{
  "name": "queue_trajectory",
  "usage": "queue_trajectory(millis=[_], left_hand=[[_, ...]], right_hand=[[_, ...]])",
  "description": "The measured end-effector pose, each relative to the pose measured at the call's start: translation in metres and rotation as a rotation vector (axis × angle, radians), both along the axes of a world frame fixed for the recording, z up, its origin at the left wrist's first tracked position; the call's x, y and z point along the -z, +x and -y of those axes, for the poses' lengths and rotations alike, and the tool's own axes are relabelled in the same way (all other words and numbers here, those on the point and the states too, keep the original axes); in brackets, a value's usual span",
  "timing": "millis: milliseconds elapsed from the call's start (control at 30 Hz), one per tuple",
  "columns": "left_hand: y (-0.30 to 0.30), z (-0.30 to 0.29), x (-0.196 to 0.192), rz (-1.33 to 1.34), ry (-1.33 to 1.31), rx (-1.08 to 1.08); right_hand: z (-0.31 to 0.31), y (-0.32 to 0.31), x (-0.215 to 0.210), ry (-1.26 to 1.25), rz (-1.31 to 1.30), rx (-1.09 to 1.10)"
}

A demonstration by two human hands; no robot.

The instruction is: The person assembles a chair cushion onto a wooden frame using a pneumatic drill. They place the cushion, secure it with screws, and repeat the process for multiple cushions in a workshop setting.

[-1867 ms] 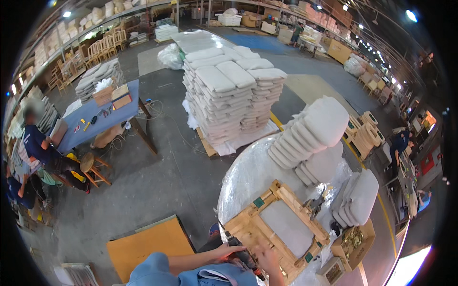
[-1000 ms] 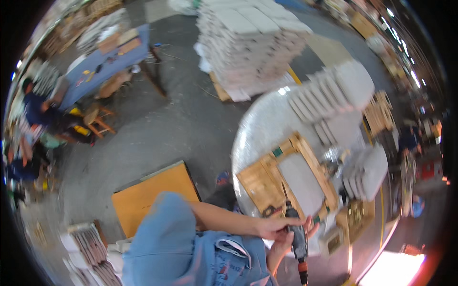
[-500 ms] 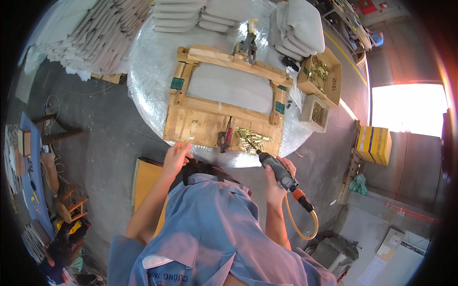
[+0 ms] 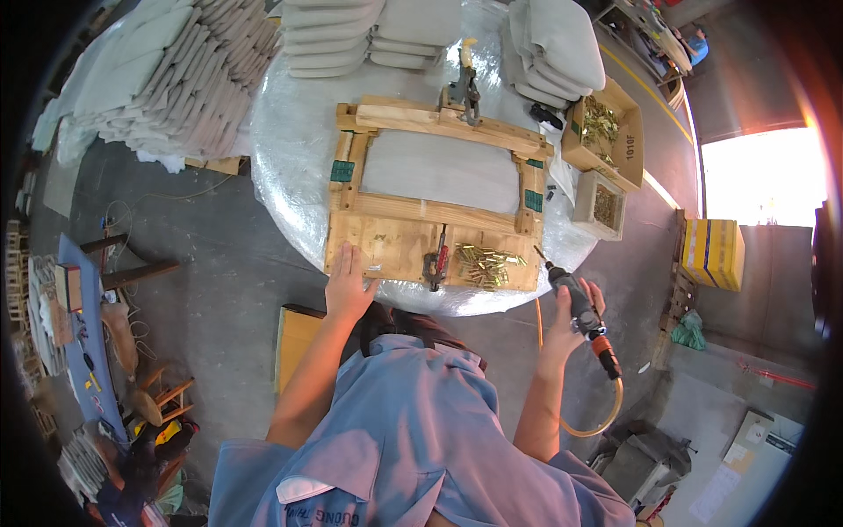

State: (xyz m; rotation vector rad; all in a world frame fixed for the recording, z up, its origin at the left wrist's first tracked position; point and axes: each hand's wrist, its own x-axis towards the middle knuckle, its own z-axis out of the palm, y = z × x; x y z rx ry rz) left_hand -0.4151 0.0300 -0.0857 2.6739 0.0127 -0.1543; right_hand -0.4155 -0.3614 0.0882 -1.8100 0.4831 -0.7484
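My left hand (image 4: 349, 285) lies with fingers stretched out on the front left part of a wooden jig (image 4: 391, 244). A grey padded panel (image 4: 439, 171) sits inside its frame. My right hand (image 4: 557, 327) is wrapped round a black air drill (image 4: 577, 305) with a thin bit, held just off the jig's front right corner. From its orange-collared end runs a yellowish hose (image 4: 617, 404). Several small brass-coloured metal pieces (image 4: 487, 266) lie loose on the jig, beside a red-handled toggle clamp (image 4: 436, 265). Another toggle clamp (image 4: 465, 92) is mounted on the back rail.
Plastic film covers the round table (image 4: 285, 206). Stacks of grey panels (image 4: 325, 39) stand at the back. Right of the jig are a cardboard box (image 4: 625, 132) and a smaller bin (image 4: 601, 206) of metal parts. A yellow box (image 4: 713, 255) stands farther right; a wooden stool (image 4: 158, 404) is at left.
My left hand has gone from curled at the jig's edge to flat on its board. My right hand has carried the air drill rightward, off the brass-coloured pieces. The view has shifted slightly.
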Motion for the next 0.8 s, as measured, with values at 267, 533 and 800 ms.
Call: queue_trajectory(millis=[267,533,800], left_hand=[[0.005,-0.003,-0.008,-0.077,-0.046,-0.045],[0.01,-0.003,-0.015,-0.117,-0.066,-0.07],[0.009,0.001,-0.013,-0.044,-0.085,-0.117]], right_hand=[[-0.036,0.008,-0.015,0.491,0.015,-0.108],[-0.124,0.032,0.036,0.208,-0.114,-0.678],[-0.156,0.049,0.058,0.164,-0.159,-0.783]])
